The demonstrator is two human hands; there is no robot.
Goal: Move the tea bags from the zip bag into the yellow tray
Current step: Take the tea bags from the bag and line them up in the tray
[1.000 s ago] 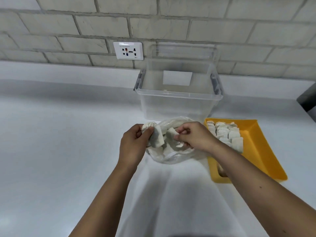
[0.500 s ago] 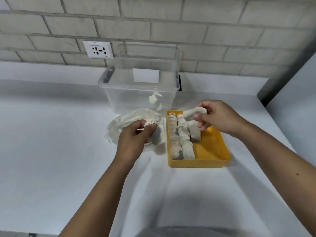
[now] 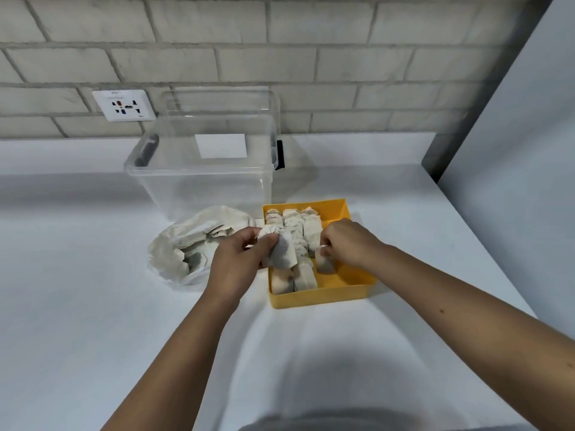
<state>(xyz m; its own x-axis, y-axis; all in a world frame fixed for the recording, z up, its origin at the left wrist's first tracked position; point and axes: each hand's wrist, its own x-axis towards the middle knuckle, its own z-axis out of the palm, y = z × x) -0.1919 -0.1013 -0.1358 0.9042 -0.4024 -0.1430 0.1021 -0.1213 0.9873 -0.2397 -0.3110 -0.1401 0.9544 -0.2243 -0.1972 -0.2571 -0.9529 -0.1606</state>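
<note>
We are well into the job. Tea bags [image 3: 311, 231] stand packed in rows along the left and middle of the yellow tray [image 3: 323, 298], and only its right part shows bare yellow floor. Our left hand [image 3: 236, 262] grips a small bunch [image 3: 280, 255] of them over the tray's left edge. Our right hand [image 3: 345, 244] pinches a single tea bag [image 3: 325, 265] down inside the tray, at the near end of the right-hand row. Just left of the tray the zip bag [image 3: 186, 244] lies crumpled and open on the table [image 3: 93, 306] with more bags inside, so we judge several trips are left. Behind the tray stands a clear storage box [image 3: 202, 188], which looks empty.
</note>
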